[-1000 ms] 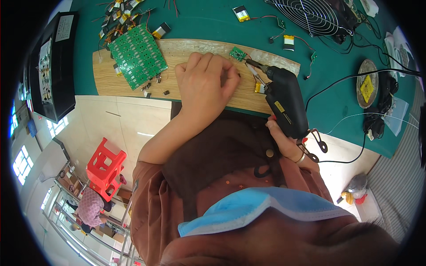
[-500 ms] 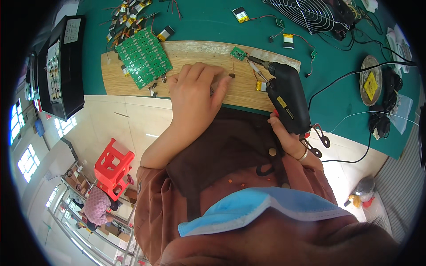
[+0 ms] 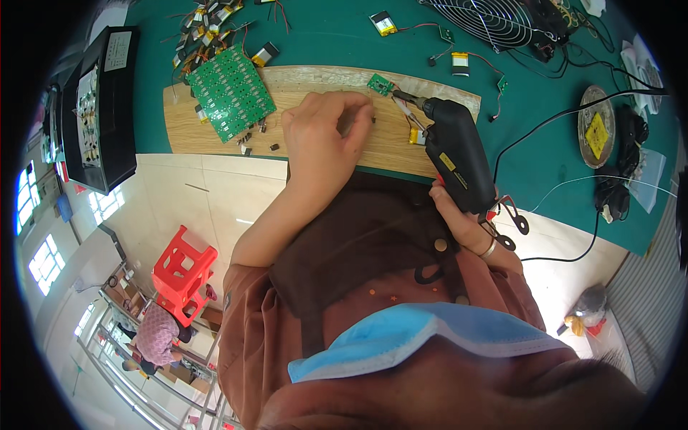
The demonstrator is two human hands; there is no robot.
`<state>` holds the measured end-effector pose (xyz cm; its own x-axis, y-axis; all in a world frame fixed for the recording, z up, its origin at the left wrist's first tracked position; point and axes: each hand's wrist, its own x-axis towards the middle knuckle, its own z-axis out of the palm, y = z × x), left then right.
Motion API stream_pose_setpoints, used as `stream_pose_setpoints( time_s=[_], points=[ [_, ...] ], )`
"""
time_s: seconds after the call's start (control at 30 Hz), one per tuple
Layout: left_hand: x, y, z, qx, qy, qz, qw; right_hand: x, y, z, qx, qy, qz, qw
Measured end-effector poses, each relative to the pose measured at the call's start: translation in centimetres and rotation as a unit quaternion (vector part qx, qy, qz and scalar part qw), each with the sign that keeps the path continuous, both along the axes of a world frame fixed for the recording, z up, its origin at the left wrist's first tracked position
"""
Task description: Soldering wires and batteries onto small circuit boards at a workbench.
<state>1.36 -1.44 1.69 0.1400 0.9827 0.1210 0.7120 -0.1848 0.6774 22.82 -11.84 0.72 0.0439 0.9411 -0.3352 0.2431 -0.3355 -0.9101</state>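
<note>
Evidently, the left hand [image 3: 324, 136] rests over the wooden board [image 3: 394, 152], thumb and forefinger curled toward each other beside a small dark part [image 3: 373, 120]; whether they pinch it, I cannot tell. The right hand [image 3: 455, 209] is wrapped round the handle of a black gun-shaped tool [image 3: 459, 154], its tip touching or just beside a small green circuit board [image 3: 380, 84] at the wooden board's far edge. A battery cell [image 3: 417, 136] lies partly behind the tool; its connection is hidden.

To the left are more loose dark parts [image 3: 274, 147], a panel of green boards [image 3: 231, 93] and, beyond it, a heap of cells [image 3: 208, 36]. At the upper right, two cells [image 3: 383, 24] each lie wired to a little board with a dark part on its leads. Those two look finished, the piece at the tip seems partway, and the panel and heap look largely unworked.
</note>
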Motion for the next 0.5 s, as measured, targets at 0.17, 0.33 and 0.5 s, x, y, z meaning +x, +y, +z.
stream_pose_setpoints(
  time_s=[0.17,0.33,0.5],
  points=[
    [0.1,0.7,-1.2,0.103,0.015,-0.034,0.994,0.3,-0.1,-0.5,0.01,-0.026,0.028,0.999],
    [0.2,0.5,-1.3,0.119,0.034,-0.019,0.992,0.7,-1.1,-2.6,0.003,0.013,0.01,1.0],
    [0.4,0.5,-1.6,0.151,0.053,-0.023,0.987,0.1,-0.7,-1.6,0.008,0.047,-0.017,0.999]
  ],
)
